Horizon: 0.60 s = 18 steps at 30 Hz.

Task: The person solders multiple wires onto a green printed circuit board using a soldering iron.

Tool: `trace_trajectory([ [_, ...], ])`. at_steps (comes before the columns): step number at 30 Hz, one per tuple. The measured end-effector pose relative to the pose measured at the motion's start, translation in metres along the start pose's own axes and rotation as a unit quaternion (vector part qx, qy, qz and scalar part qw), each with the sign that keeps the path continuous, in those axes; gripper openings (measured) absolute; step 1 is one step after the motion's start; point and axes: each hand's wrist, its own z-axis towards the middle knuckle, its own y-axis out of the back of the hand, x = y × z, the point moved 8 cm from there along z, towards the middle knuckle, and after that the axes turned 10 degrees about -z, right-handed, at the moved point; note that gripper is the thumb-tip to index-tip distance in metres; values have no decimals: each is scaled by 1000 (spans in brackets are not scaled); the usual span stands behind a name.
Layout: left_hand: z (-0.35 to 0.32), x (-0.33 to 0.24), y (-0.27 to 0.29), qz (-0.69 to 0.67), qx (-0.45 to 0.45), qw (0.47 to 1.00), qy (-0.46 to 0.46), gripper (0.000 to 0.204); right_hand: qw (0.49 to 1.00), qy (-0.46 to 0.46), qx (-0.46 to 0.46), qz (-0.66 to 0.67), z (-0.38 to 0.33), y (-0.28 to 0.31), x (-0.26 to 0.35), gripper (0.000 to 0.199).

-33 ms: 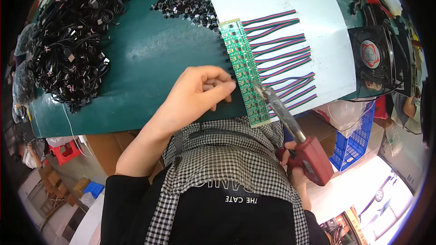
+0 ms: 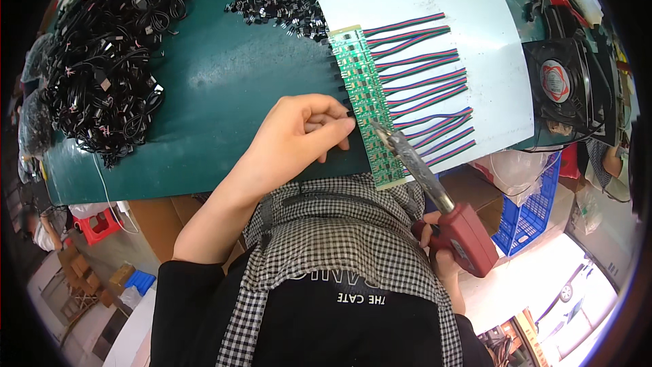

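Green circuit board (image 2: 362, 95): centre of frame, lying lengthwise along the left border of a white sheet (image 2: 489, 27). Coloured wires (image 2: 422, 80) fan out from its right side over the sheet; I read this layout as keeping them out of the way of the left edge, where dark tabs stick out.

My left hand (image 2: 305, 132), just left of the board: thumb and forefinger closed in a pinch, apparently on a small black connector (image 2: 351, 113) at that edge, probably to steady it. Other fingers curled under.

My right hand (image 2: 445, 265), lower right of centre: fingers wrapped round the red handle of a soldering iron (image 2: 468, 239), partly hidden behind it. Shaft slants up-left so the tip comes in opposite the pinch, presumably keeping heat off my skin. Tip contact: cannot tell.

Outward, on the green counter (image 2: 210, 105): loose black connectors (image 2: 278, 10), upper middle; heaped black cables (image 2: 102, 61), upper left. Fan (image 2: 557, 81) at right, facing up.
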Motion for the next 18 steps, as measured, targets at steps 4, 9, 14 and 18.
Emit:
trace_trajectory([
  [4,6,4,-5,11,28,1000,-6,18,1000,10,-2,28,5,-3,-5,42],
  [9,6,4,-4,17,21,1000,-5,13,997,-10,-20,72,5,-6,-4,45],
  [14,6,5,-4,4,21,1000,-13,15,999,11,-41,-15,-1,0,-14,49],
  [18,7,6,-3,-7,21,1000,-16,15,996,-14,-25,79,5,-7,-7,59],
])
